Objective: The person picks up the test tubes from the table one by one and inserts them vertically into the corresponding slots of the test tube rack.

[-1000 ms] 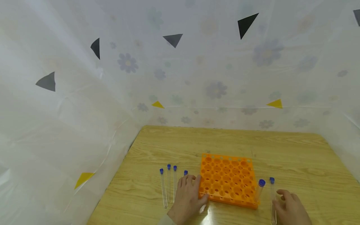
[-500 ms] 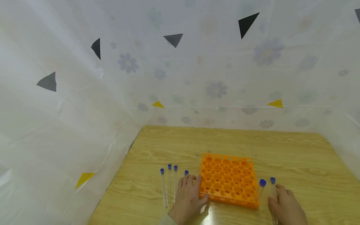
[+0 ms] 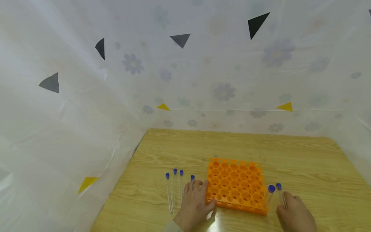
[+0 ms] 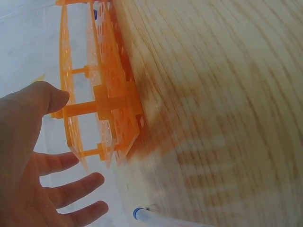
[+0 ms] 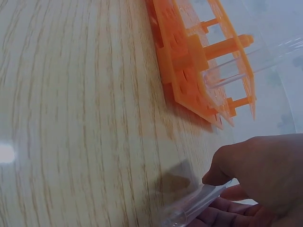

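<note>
An orange test tube rack (image 3: 237, 187) stands on the wooden table. My left hand (image 3: 193, 203) touches its near left corner with the thumb and index finger; the other fingers spread loosely beside it. Just right of the rack, my right hand (image 3: 297, 212) pinches a clear test tube (image 3: 280, 194) with a blue cap. The right wrist view shows this tube (image 5: 201, 201) between thumb and fingers, low over the table. Another blue-capped tube (image 3: 269, 195) stands tilted in the rack's near right corner hole.
Several blue-capped tubes lie left of the rack, among them one at the outer left (image 3: 169, 195) and one partly hidden by my left hand (image 3: 192, 178). The wooden table (image 3: 179, 145) meets white sheeting (image 3: 220, 64) at the back and left.
My right hand has closed in on the tube at the right and taken hold of it; the tube now tilts, its cap shifted slightly left. The left hand stays at the rack.
</note>
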Motion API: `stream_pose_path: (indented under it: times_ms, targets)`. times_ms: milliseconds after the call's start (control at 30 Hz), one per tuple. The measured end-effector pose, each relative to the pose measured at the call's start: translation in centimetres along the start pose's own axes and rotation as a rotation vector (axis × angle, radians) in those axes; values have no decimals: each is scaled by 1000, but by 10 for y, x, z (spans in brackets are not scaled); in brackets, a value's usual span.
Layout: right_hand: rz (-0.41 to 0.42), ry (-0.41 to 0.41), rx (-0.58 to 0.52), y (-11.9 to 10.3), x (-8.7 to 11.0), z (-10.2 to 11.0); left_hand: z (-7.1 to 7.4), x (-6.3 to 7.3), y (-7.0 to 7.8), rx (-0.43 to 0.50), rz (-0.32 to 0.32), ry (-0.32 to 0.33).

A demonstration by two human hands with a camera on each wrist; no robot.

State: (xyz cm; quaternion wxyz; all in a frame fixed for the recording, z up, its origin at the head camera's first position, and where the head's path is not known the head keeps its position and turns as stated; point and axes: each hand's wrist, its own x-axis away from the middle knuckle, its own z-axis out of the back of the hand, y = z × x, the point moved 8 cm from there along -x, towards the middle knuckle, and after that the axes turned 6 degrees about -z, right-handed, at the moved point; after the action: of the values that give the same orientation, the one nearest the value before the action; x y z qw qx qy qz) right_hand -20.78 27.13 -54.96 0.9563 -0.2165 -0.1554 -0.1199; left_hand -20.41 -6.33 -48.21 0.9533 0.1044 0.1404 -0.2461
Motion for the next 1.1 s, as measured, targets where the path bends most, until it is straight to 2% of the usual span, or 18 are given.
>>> stream_pose_path:
  times_ms: [200,367,700,900,1000,1100]
  targets:
    - [3,-15,9,1,-2,-1,-2,0,0,9,10,-18]
    - [22,-5,5,0,-1,1,-2,-1,1,16,8,-10]
    - [90,52,-112,-13,6,21,-2,-1,0,9,8,-9]
    - [185,148,-183,-29,14,39,0,0,1,-1,0,1]
    - [234,236,-203,-36,20,47,0,0,2,-6,-11,14]
    - [303,375,-253,-43,29,57,1,1,2,-9,-14,22]
